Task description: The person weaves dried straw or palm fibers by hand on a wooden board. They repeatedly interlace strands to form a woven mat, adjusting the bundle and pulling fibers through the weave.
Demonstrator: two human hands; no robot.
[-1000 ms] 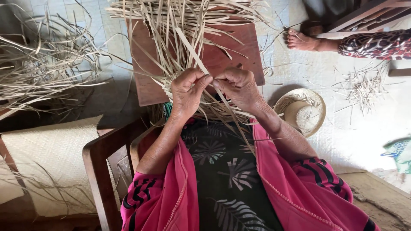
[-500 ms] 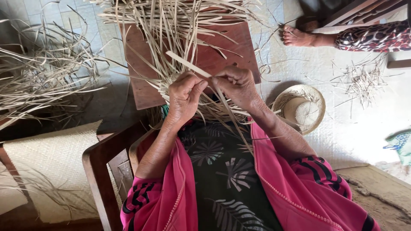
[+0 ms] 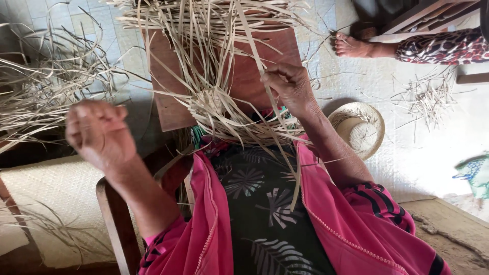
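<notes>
A small woven start of pale palm strips (image 3: 208, 103) lies on a brown wooden board (image 3: 244, 76) over my lap, with long loose strips fanning up and outward. My right hand (image 3: 288, 84) is closed at its right side, pinching a long strip that runs down across my dark leaf-print clothing. My left hand (image 3: 99, 132) is raised off to the left as a blurred fist, apart from the weave. I cannot make out a strip in it.
A loose heap of strips (image 3: 46, 86) lies on the floor at left, a woven mat (image 3: 46, 203) below it. A wooden chair frame (image 3: 117, 224) is by my left arm. A round woven hat (image 3: 359, 127) and another person's foot (image 3: 351, 46) are at right.
My left hand has left the weave and swung out to the left and toward me, closed in a fist. My right hand stays at the weave, holding a strip.
</notes>
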